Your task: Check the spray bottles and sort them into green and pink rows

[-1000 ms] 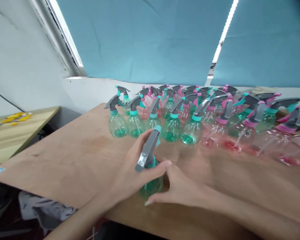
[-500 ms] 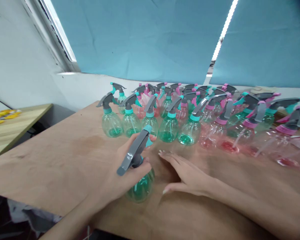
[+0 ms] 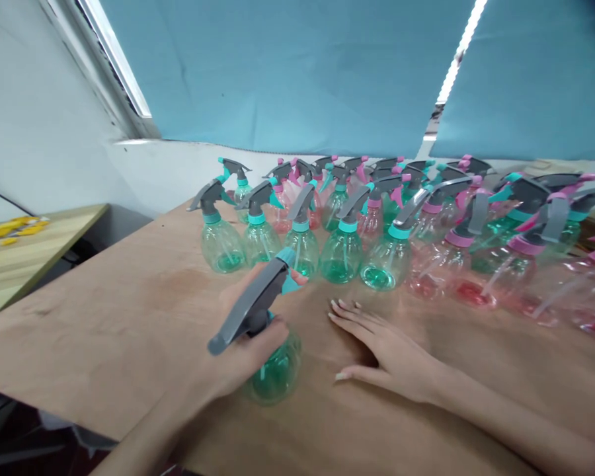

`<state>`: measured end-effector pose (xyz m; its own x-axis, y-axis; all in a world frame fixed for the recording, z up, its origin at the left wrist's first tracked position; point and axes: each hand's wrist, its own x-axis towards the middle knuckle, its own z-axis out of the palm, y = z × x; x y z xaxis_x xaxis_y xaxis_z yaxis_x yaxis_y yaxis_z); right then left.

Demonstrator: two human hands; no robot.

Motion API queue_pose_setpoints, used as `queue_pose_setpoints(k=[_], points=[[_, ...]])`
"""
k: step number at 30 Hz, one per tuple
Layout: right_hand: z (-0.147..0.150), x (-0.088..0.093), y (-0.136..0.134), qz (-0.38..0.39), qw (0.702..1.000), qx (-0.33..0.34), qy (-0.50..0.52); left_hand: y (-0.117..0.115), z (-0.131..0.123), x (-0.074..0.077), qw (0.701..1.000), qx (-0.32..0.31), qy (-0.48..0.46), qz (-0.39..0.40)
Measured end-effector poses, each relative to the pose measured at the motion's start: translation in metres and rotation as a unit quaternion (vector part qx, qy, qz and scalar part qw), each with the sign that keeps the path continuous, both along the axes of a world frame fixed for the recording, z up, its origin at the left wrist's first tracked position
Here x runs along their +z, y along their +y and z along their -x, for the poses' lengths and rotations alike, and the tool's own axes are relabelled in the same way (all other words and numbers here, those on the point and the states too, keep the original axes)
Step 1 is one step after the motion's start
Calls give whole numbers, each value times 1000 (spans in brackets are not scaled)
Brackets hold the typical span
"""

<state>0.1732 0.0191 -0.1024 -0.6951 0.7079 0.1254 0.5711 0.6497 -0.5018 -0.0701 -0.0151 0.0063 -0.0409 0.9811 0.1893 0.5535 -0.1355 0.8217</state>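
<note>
So the main thing here is a green spray bottle (image 3: 277,373), front and centre, near the close edge of the wooden surface (image 3: 158,324). The left hand (image 3: 228,367) has it by the neck, thumb wrapped across the near side, with the grey sprayer head (image 3: 250,307) poking up above the grip and its teal nozzle aimed towards the bottles behind. Can't tell if the base is fully touching down or slightly up. The right hand (image 3: 389,357) is just off to the right, palm down, thumb and fingers spread wide, holding nothing. My worry: that grip is all up top while the round belly hangs free, so a loose neck hold could let it swing or tip. Fingers also sit close to the trigger, so an accidental squeeze seems possible. Right behind stands a front row of green bottles (image 3: 342,261), pretty tightly packed, so a careless forward nudge could knock a few over. Pink bottles (image 3: 469,291) crowd the right side, and further out there's a blue curtain (image 3: 297,79) at the back.
</note>
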Motion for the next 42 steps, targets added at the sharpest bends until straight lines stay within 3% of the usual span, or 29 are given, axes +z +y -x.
queue_pose_setpoints(k=[3, 8, 13, 18, 25, 42], points=[[-1, -1, 0, -7, 1000, -1, 11, -2, 3, 0, 999, -52, 10, 11], [-1, -2, 0, -12, 1000, 4, -13, -13, 4, 10, 997, 42, 58, -19], [-2, -4, 1, -21, 999, 1, -31, -19, 0, 15, 998, 30, 52, 3], [-2, -5, 1, -18, 999, 3, -31, -18, 0, 10, 998, 47, 20, 21], [-1, -3, 1, -17, 1000, -1, -16, -15, 3, -2, 999, 21, -24, 31], [1, 3, 2, -5, 999, 0, -38, -16, 3, 2, 999, 31, -19, 12]])
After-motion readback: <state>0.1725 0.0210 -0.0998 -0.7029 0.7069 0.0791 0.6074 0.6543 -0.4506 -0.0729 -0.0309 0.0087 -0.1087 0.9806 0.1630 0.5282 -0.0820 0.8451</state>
